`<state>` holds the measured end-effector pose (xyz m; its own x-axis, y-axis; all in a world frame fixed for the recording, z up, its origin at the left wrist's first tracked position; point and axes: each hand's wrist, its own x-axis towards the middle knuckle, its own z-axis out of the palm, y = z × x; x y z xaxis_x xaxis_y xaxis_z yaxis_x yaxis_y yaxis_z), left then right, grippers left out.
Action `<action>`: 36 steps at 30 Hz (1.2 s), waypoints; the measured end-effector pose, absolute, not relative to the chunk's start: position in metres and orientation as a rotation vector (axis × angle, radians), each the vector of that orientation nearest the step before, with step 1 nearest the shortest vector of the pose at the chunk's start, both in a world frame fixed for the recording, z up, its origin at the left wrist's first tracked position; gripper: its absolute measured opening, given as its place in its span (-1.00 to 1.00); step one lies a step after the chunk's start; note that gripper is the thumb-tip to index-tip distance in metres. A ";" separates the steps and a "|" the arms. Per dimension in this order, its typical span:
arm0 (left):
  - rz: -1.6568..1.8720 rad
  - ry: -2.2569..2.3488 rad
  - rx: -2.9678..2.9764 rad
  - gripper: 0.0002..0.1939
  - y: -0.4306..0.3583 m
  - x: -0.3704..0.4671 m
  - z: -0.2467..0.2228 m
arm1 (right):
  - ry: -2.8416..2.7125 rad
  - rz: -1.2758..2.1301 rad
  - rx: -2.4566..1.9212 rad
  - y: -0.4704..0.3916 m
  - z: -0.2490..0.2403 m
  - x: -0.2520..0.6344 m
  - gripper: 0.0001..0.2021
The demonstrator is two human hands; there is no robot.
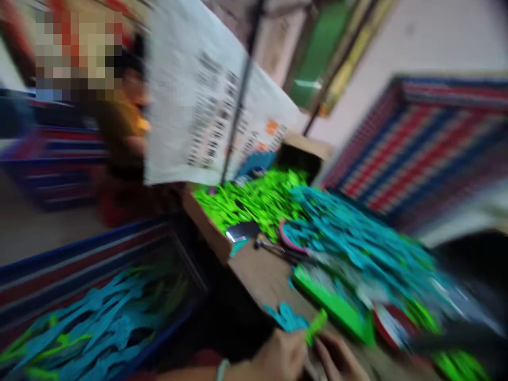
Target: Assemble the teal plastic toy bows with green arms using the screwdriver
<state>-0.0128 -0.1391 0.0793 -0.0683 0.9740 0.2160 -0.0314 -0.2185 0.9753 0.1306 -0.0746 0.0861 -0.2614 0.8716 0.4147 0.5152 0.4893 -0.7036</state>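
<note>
At the table's near edge my left hand (282, 350) is closed, its fingers curled in beside my right hand (337, 357). A small lime-green plastic piece (316, 325) sticks up between the two hands, and both sets of fingers meet around its lower end. Blur hides its exact kind and how each finger grips it. Just beyond my left hand lie flat teal pieces (288, 316) on the brown table (257, 275). A bright green tray (333, 304) with clear contents stands past my right hand.
Heaps of lime-green pieces (254, 201) and long teal pieces (365, 238) cover the table's far side. A phone-like dark object (242, 232) lies near a pink-rimmed bowl (288, 238). At left stands a striped bin (91, 259) of teal pieces. Behind a white sheet (190, 95) sits another person (123, 116).
</note>
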 end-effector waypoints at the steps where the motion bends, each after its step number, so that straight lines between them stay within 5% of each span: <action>1: 1.342 1.106 1.281 -0.70 -0.136 -0.009 0.068 | -1.918 0.694 -1.147 -0.079 0.079 0.139 -0.66; 7: 1.003 1.133 1.224 -0.51 -0.120 -0.003 0.032 | -1.819 0.917 -1.093 -0.059 0.054 0.158 -0.85; 19: 0.916 1.152 1.332 -0.52 -0.114 -0.006 0.035 | -1.740 0.782 -0.979 -0.069 0.039 0.160 -0.96; 24: 0.919 1.178 1.429 -0.52 -0.113 -0.006 0.034 | -1.449 1.075 -1.075 -0.074 0.035 0.153 -0.91; 30: 0.903 1.240 1.598 -0.58 -0.112 -0.008 0.036 | -0.854 1.678 -0.987 -0.075 0.025 0.141 -0.57; 36: 0.828 1.184 1.822 -0.72 -0.081 -0.022 0.054 | -1.024 1.690 -0.989 -0.045 0.056 0.162 -0.73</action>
<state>-0.0220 -0.0813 0.0540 0.3494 0.9317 0.0992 0.4124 -0.2480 0.8766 0.1623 -0.0452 0.0556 -0.2766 0.9451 -0.1741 -0.2828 -0.2532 -0.9251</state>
